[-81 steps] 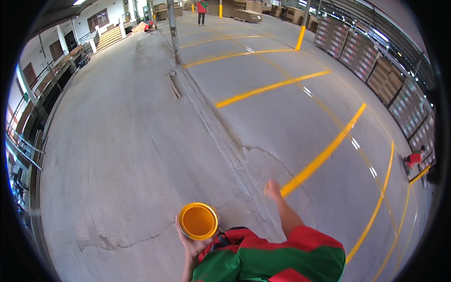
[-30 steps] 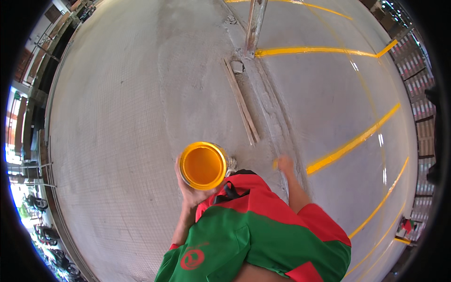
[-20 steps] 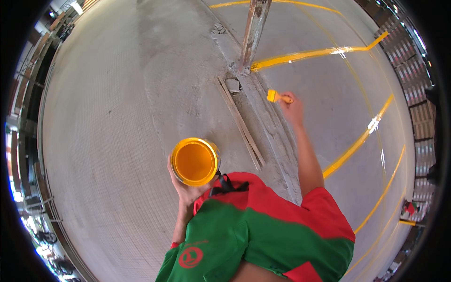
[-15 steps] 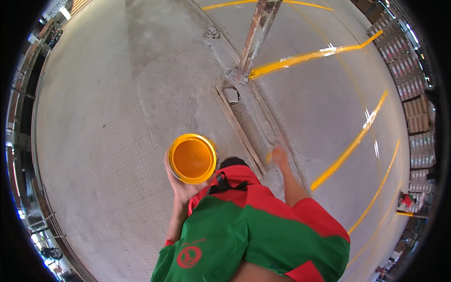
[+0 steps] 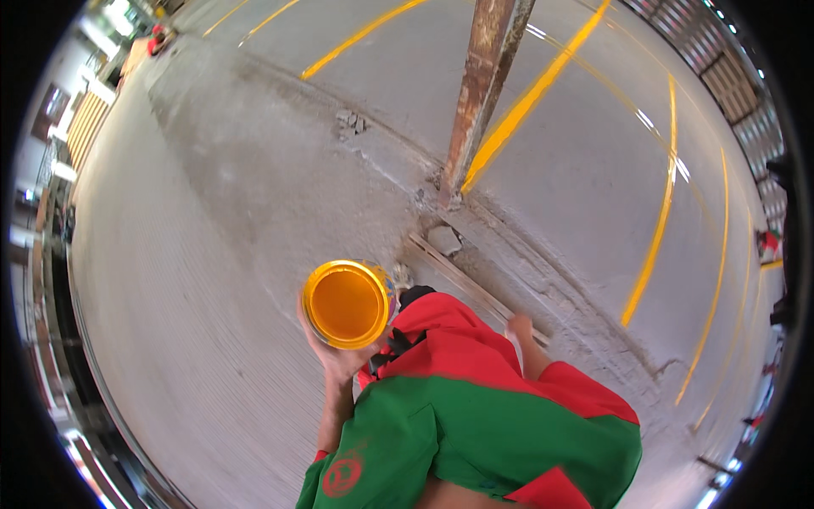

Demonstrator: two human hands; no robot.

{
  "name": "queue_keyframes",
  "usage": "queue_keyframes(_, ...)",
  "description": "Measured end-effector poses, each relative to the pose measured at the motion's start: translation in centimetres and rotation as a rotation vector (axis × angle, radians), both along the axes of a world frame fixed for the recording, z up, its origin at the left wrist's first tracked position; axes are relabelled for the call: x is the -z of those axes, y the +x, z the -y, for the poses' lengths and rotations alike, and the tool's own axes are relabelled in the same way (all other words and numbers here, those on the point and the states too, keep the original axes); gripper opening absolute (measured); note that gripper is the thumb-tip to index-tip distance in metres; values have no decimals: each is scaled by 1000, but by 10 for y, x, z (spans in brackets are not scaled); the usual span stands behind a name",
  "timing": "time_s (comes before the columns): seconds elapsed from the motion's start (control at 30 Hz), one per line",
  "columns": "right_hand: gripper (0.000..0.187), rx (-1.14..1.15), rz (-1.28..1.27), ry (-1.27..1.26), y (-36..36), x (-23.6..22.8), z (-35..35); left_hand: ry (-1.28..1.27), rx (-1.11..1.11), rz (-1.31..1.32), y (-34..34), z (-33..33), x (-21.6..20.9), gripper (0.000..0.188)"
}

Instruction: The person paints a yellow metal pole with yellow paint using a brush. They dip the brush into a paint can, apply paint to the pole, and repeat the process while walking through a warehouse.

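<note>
My left hand (image 5: 332, 356) is wrapped round a paint can (image 5: 309, 307) from its left and near side. The can's rim is smeared yellow, and orange-yellow paint (image 5: 346, 305) shows inside. It is held upright in front of my red and green clothes. Down at my right side, my right hand (image 5: 521, 326) is closed, with its fingers mostly turned away. What it holds, if anything, is hidden now. Below that hand, a long wooden board (image 5: 462, 276) lies on the floor. One shoe (image 5: 402, 274) shows just beyond the can.
A rusty metal column (image 5: 483, 102) rises ahead, beside a broken floor channel (image 5: 543, 263). A loose concrete chunk (image 5: 444, 240) and rubble (image 5: 349, 124) lie near it. Yellow painted lines (image 5: 534, 93) cross the right-hand floor. Stacked pallets (image 5: 727, 85) stand far right. Another person (image 5: 158, 41) is far left.
I have stepped forward and the view has turned, so the column and channel appear closer. My right arm has swung back, and the yellow bit by that hand is out of sight. The can stays held.
</note>
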State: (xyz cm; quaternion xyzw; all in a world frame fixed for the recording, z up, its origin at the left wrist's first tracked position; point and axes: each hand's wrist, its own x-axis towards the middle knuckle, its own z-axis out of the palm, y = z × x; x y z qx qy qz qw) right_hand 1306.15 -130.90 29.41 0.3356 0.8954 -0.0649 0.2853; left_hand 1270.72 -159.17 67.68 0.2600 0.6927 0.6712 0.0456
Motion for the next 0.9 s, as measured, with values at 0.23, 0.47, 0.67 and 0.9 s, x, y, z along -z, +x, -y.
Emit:
queue_keyframes(0.23,17,445,-1341,-425,-381,-313,-58,-83,187,-46,-178,-58,-14,129)
queue_keyframes(0.47,23,620,-2333,-807,-398,-459,-32,-65,591,-32,-305,-127,5,126)
queue_keyframes(0.67,25,746,-2272,-528,-481,-508,50,-35,1050,-112,-380,-175,-16,125)
queue_keyframes(0.9,26,829,-1775,-44,-571,-533,84,82,1336,71,-440,-207,-23,120)
